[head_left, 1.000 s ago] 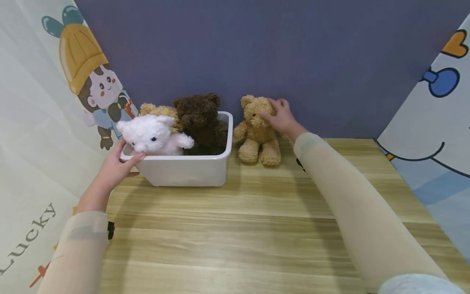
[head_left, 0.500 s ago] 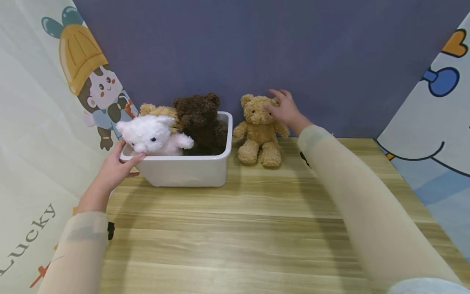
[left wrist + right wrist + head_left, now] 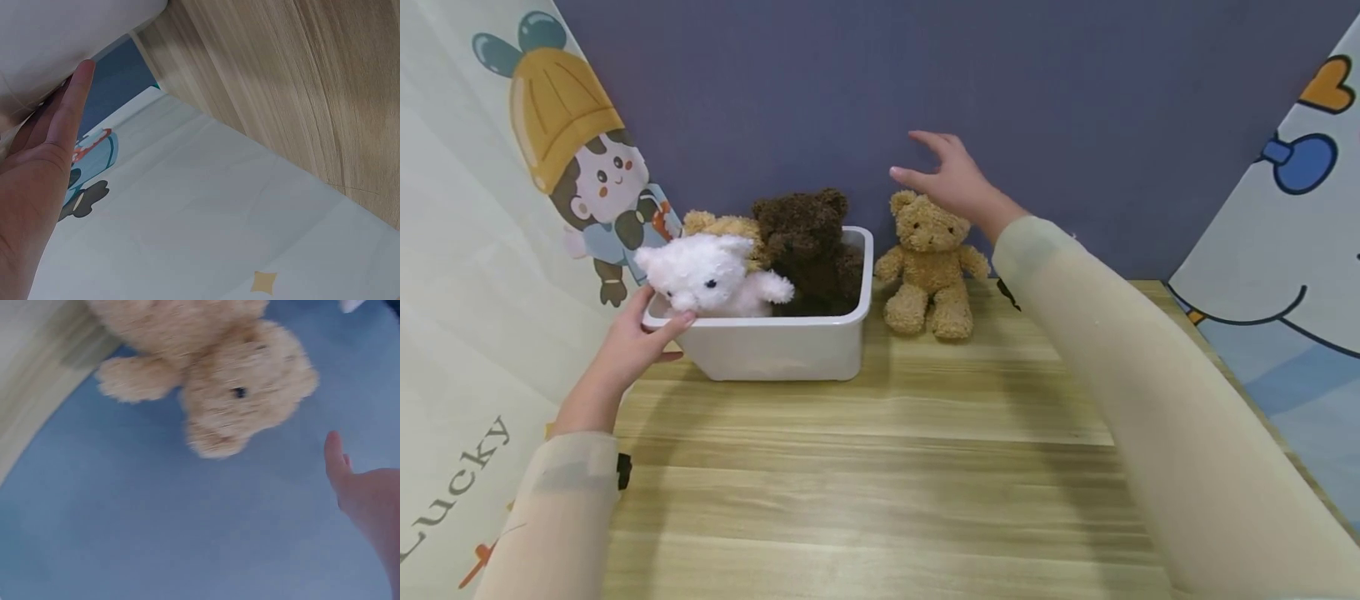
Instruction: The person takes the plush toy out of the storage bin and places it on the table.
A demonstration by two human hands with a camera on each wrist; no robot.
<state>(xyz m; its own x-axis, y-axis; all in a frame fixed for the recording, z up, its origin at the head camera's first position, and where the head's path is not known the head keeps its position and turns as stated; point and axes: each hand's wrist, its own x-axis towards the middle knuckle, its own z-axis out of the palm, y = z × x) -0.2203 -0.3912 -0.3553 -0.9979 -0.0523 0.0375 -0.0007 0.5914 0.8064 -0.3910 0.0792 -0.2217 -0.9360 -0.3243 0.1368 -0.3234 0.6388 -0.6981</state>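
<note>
My left hand (image 3: 628, 342) holds a white plastic bin (image 3: 782, 350) by its near left corner, thumb along the front rim. From the left wrist, the fingers (image 3: 62, 119) lie against the bin's outer wall. Inside the bin sit a white plush toy (image 3: 703, 271), a dark brown teddy bear (image 3: 805, 229) and a light brown plush (image 3: 726, 227), partly hidden behind the white one. To the bin's right, a tan teddy bear (image 3: 928, 271) sits upright on the table against the back panel. My right hand (image 3: 958, 179) is raised above its head, fingers spread, holding nothing.
A wood-grain table (image 3: 865, 467) spreads in front of the bin and bear. Behind them rises a blue-grey panel (image 3: 820, 92). Printed cloth (image 3: 467, 250) hangs along the left side, and another printed sheet (image 3: 1285, 292) borders the right.
My right hand has let go of the tan bear's head and moved up and slightly left. The bear stays seated. My left hand keeps its place on the bin.
</note>
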